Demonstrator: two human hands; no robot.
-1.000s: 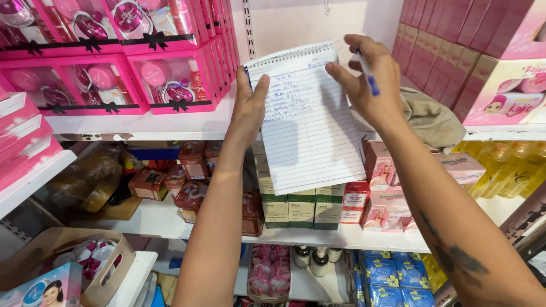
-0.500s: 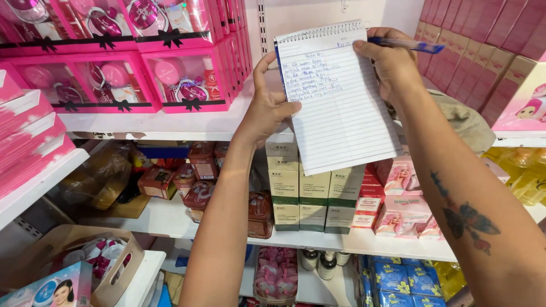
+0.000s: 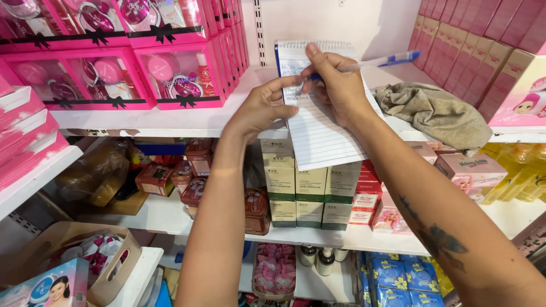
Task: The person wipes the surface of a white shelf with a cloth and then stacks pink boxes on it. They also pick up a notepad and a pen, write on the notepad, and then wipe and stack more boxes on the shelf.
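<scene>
A person's left hand [image 3: 259, 108] grips the left edge of a lined spiral notepad [image 3: 321, 122], fingers curled around it, holding it up in front of a white shelf [image 3: 170, 122]. The right hand [image 3: 335, 85] pinches a blue pen [image 3: 369, 61], its tip on the upper part of the page. A crumpled grey cloth [image 3: 435, 111] lies on the shelf just right of the notepad. Pink gift boxes [image 3: 176, 74] fill the shelf at left; green-and-white cartons [image 3: 296, 190] stand on the shelf below.
</scene>
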